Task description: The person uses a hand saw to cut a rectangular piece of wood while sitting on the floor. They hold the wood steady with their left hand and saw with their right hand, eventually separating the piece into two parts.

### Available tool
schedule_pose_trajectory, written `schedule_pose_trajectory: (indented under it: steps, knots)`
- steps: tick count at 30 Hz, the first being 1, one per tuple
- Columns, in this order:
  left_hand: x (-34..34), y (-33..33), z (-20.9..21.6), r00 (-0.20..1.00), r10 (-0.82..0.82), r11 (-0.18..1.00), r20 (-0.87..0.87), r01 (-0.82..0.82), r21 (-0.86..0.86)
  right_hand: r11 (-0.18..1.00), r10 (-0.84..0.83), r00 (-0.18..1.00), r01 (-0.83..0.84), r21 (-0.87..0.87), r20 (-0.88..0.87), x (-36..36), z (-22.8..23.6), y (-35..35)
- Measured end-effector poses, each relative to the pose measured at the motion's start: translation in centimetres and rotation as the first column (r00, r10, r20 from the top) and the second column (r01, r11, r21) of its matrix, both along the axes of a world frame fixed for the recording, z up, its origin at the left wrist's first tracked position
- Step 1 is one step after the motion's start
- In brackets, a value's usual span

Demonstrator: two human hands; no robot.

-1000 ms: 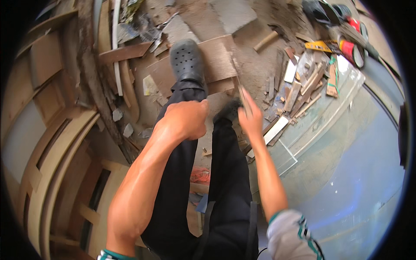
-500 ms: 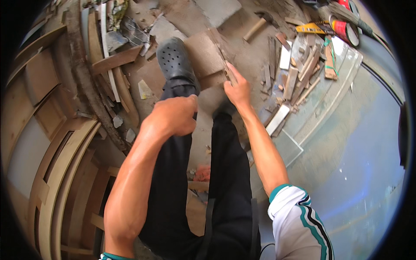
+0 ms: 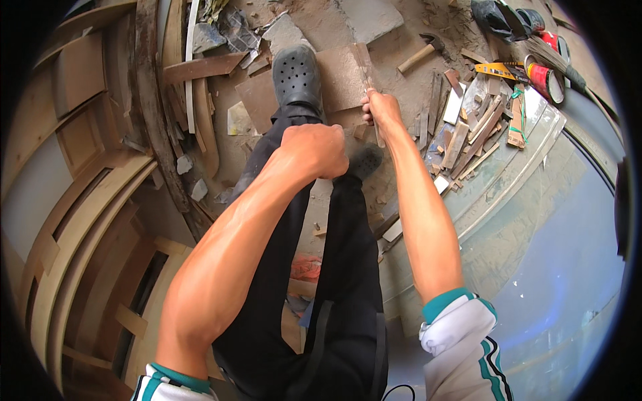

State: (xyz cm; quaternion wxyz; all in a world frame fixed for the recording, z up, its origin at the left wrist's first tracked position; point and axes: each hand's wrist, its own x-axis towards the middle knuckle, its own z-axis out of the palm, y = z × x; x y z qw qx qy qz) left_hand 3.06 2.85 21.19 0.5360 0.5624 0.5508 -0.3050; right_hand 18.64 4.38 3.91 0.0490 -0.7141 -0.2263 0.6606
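Observation:
My left hand (image 3: 314,148) is a closed fist above my left shin; its curled fingers face away, so anything inside them is hidden. My right hand (image 3: 380,110) is closed round a thin brown wooden strip (image 3: 365,65) that lies along the right edge of a flat brown board (image 3: 338,75). Whether strip and board are joined, I cannot tell. A grey clog (image 3: 296,75) on my left foot presses on the board. My right foot, in a matching clog (image 3: 364,162), stands nearer, below the right hand.
A hammer (image 3: 420,55) lies right of the board. Wood offcuts (image 3: 476,134) are heaped beside a glass sheet (image 3: 515,194), with a yellow-handled tool (image 3: 498,70) and a red can (image 3: 543,81) behind. Long timbers (image 3: 150,100) and wooden frames (image 3: 73,227) crowd the left.
My left fist has moved right, closer to my right hand. The right hand keeps its grip on the wooden strip. The whole view has shifted, with the floor items now farther right.

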Motion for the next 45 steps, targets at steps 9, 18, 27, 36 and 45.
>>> schedule_pose_trajectory:
  steps: [9, 18, 27, 36, 45]
  knots:
    - [-2.2, 0.4, 1.5, 0.998, 0.059, 0.998, -0.009, -0.059, -0.011, 0.996, -0.032, 0.987, 0.044, -0.072, 0.159, 5.9, 15.0, -10.7]
    - [-0.6, 2.6, 1.2, 0.998, 0.033, 0.999, 0.047, -0.034, 0.021, 0.974, 0.140, 0.962, -0.175, 0.141, 0.233, 4.3, -2.0, -3.8]
    - [-4.9, -0.7, 0.5, 0.982, 0.190, 0.977, -0.009, -0.188, 0.097, 0.967, 0.200, 0.962, -0.224, 0.118, 0.184, 6.7, 6.3, -11.8]
    - [-5.4, 0.6, 0.8, 0.984, 0.174, 0.984, -0.037, -0.174, -0.025, 0.936, 0.310, 0.916, -0.340, 0.086, 0.254, 5.2, 9.5, -11.5]
    - [-1.9, 2.9, 0.9, 0.999, 0.021, 0.999, 0.029, -0.022, 0.033, 0.983, 0.077, 0.973, -0.111, 0.147, 0.217, 5.6, -2.0, -7.5]
